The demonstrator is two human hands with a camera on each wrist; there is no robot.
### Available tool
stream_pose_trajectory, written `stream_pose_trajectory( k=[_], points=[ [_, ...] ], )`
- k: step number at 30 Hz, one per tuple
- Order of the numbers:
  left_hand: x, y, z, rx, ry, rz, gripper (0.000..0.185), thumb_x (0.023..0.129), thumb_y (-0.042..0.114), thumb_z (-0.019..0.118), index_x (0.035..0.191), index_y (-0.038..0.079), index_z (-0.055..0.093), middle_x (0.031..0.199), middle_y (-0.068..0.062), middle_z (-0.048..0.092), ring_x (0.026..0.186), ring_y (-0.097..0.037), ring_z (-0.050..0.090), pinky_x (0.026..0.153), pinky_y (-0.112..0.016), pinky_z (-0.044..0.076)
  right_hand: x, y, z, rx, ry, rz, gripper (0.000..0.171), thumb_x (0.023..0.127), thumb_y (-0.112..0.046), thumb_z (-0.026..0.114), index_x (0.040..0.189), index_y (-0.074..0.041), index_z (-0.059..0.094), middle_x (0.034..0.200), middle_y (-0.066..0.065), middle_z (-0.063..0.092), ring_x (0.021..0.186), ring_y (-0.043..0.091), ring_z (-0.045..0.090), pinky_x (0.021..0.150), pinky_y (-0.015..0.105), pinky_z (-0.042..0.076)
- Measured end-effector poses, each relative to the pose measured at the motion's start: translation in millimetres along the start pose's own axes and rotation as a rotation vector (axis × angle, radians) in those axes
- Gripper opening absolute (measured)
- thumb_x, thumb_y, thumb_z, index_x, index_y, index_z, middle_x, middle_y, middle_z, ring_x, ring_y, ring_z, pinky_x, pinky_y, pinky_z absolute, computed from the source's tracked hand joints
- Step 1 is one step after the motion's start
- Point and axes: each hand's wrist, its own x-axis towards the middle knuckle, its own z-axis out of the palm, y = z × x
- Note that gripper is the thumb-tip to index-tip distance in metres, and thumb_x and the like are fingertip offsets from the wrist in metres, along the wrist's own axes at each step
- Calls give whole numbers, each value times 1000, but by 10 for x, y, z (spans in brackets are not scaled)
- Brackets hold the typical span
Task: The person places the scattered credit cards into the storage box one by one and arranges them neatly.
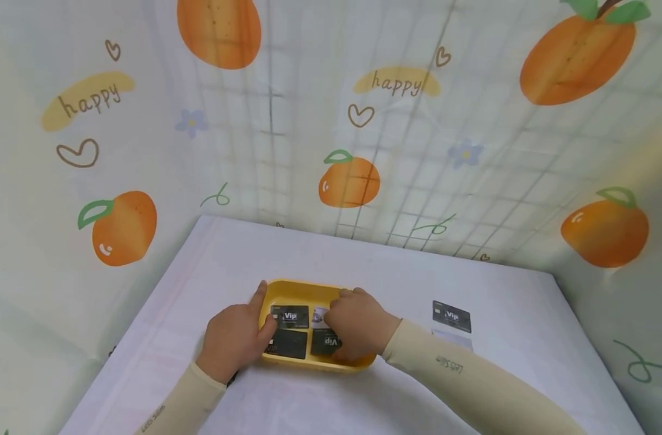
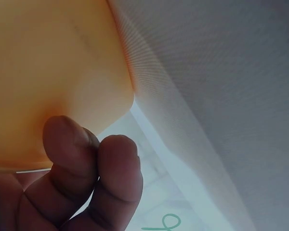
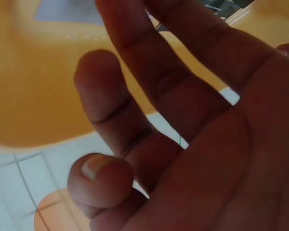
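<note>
A yellow plastic tray (image 1: 295, 291) sits on the white table with several cards inside. My left hand (image 1: 231, 335) grips its left end, thumb over the rim and index finger along the far corner. In the left wrist view, fingertips (image 2: 67, 137) press the tray's outer wall. My right hand (image 1: 358, 323) reaches in at the right end, its fingers over a pale card (image 1: 319, 318) and a black Vip card (image 1: 324, 342). The right wrist view shows those fingers spread and slightly bent. Left of them lie another black Vip card (image 1: 291, 316) and a plain black card (image 1: 288, 344).
To the right of the tray, a black Vip card (image 1: 451, 316) lies on the table, with a pale card (image 1: 453, 339) just nearer, partly behind the right sleeve (image 1: 467, 368). A small dark object (image 1: 231, 379) shows beneath the left wrist. Fruit-printed curtains (image 1: 287, 151) enclose the table (image 1: 243, 248).
</note>
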Motion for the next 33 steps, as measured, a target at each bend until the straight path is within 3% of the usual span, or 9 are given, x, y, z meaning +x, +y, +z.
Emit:
stream_pose_trajectory(
  k=[6, 10, 15, 20, 26, 33],
  points=[
    [-32, 20, 1, -4, -25, 6, 70, 100, 42, 56, 163, 14, 44, 49, 6, 39, 43, -13, 36, 37, -32, 29, -87, 24, 2, 7, 20, 4, 55, 73, -68, 86, 103, -22, 80, 80, -9, 60, 79, 17, 47, 69, 36, 42],
    [-69, 52, -25, -7, -60, -26, 70, 101, 41, 57, 164, 14, 42, 49, 4, 40, 43, -15, 36, 38, -33, 28, -205, 116, 14, 30, 126, -13, 55, 80, -70, 79, 105, -22, 78, 80, -11, 58, 77, 16, 47, 66, 35, 41],
    [-64, 97, -55, -6, -106, -61, 72, 102, 43, 55, 166, 15, 38, 52, 2, 43, 46, -18, 42, 40, -34, 33, -523, 327, -25, 114, 290, 39, 54, 83, -69, 77, 108, -21, 78, 90, -11, 64, 81, 15, 49, 70, 35, 45],
    [-46, 110, -40, 3, -117, -55, 73, 102, 43, 53, 166, 13, 36, 53, 1, 44, 48, -18, 43, 42, -34, 35, -924, 593, 95, 184, 372, 139, 58, 86, -70, 75, 115, -20, 79, 104, -7, 70, 89, 15, 56, 78, 37, 50],
    [-48, 106, -46, 10, -143, -55, 74, 103, 45, 50, 168, 13, 32, 54, 1, 44, 49, -18, 44, 42, -34, 35, -1361, 943, 417, 258, 388, 265, 54, 84, -63, 80, 113, -18, 77, 103, -7, 70, 91, 18, 59, 79, 40, 52],
    [-69, 154, -69, 7, -155, -60, 73, 104, 43, 51, 167, 11, 32, 55, -1, 46, 51, -20, 46, 44, -35, 38, -1826, 1311, 867, 332, 274, 390, 52, 80, -53, 86, 113, -14, 77, 105, -3, 72, 94, 21, 63, 80, 44, 53]
  ],
)
